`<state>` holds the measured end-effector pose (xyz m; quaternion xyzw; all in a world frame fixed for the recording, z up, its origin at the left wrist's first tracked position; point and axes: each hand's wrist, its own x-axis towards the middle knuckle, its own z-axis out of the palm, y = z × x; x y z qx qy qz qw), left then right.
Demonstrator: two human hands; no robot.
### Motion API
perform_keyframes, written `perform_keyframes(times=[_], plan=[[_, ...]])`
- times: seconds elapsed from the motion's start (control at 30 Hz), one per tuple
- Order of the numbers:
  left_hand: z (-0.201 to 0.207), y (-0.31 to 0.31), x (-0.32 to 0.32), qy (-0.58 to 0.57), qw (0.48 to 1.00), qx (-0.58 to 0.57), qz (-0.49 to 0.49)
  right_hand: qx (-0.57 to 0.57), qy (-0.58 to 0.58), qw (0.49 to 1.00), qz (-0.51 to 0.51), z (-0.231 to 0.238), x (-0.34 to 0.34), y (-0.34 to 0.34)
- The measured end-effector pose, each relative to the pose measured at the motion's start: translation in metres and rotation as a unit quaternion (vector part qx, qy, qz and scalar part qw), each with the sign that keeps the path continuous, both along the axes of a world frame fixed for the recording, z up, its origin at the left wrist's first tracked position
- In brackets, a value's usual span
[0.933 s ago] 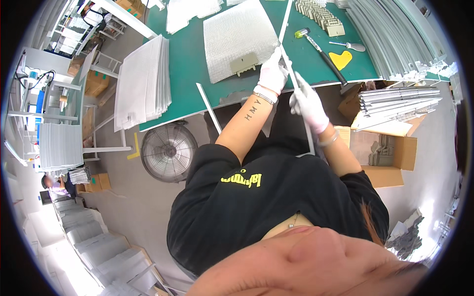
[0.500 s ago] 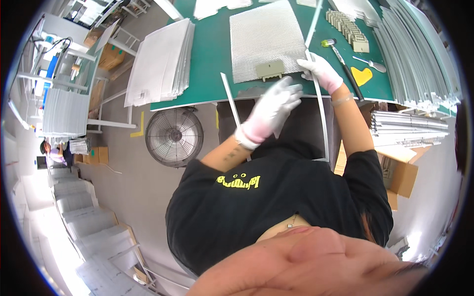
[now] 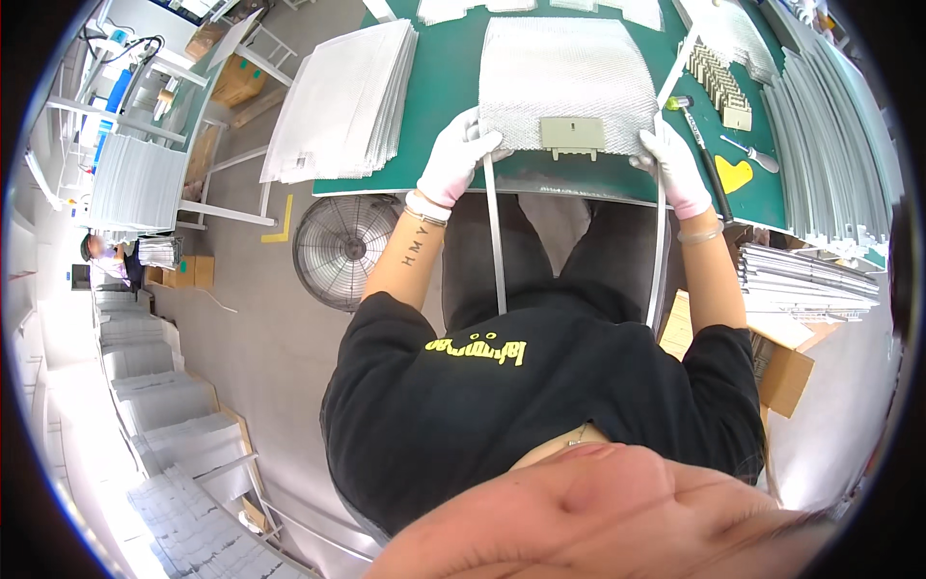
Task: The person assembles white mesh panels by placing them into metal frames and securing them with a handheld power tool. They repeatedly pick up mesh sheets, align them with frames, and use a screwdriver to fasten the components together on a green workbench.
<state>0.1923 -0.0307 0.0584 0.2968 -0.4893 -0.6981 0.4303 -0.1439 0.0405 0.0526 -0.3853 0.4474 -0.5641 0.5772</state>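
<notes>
A silvery mesh sheet (image 3: 569, 72) lies on the green table in front of me. At the middle of its near edge sits a beige plastic plate (image 3: 572, 133) with small prongs facing me. My left hand (image 3: 455, 159), in a white glove, is closed at the mesh's near left corner, on the upper end of a thin metal strip (image 3: 496, 232). My gloved right hand (image 3: 673, 164) pinches a second metal strip (image 3: 657, 251) by the near right corner. Both strips run down toward my body over my lap. Fingertips are partly hidden behind the strips and mesh.
Left on the table is a stack of mesh sheets (image 3: 338, 101). To the right lie a hammer (image 3: 702, 145), a screwdriver (image 3: 750, 152), a yellow piece (image 3: 733, 175) and a row of beige parts (image 3: 719, 87). Long metal strips (image 3: 834, 145) are piled beyond. A fan (image 3: 347, 253) stands on the floor.
My left hand has moved left from in front of the plate, going from open to closed on the left strip. My right hand stays on the right strip. The whole view has shifted slightly.
</notes>
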Motion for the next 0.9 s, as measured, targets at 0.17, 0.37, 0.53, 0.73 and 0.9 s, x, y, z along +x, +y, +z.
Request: perform_keyframes(times=[0.17, 0.37, 0.53, 0.73, 0.9], plan=[[0.022, 0.022, -0.016, -0.007, 0.990, -0.052, 0.129, -0.027, -0.016, 0.998, -0.059, 0.022, -0.001, 0.020], [0.039, 0.053, -0.017, -0.190, 0.896, -0.340, 0.210, -0.128, 0.029, 0.991, -0.040, 0.051, 0.011, 0.043], [0.061, 0.084, 0.004, 0.188, 0.973, -0.057, 0.117, -0.136, 0.097, 0.985, -0.049, 0.081, 0.030, 0.064], [0.077, 0.098, 0.024, 0.159, 0.930, -0.185, 0.275, -0.317, 0.245, 0.911, -0.095, 0.113, 0.050, 0.039], [0.113, 0.041, 0.015, 0.060, 0.898, -0.307, 0.311, -0.321, 0.254, 0.899, -0.158, 0.142, 0.040, -0.002]])
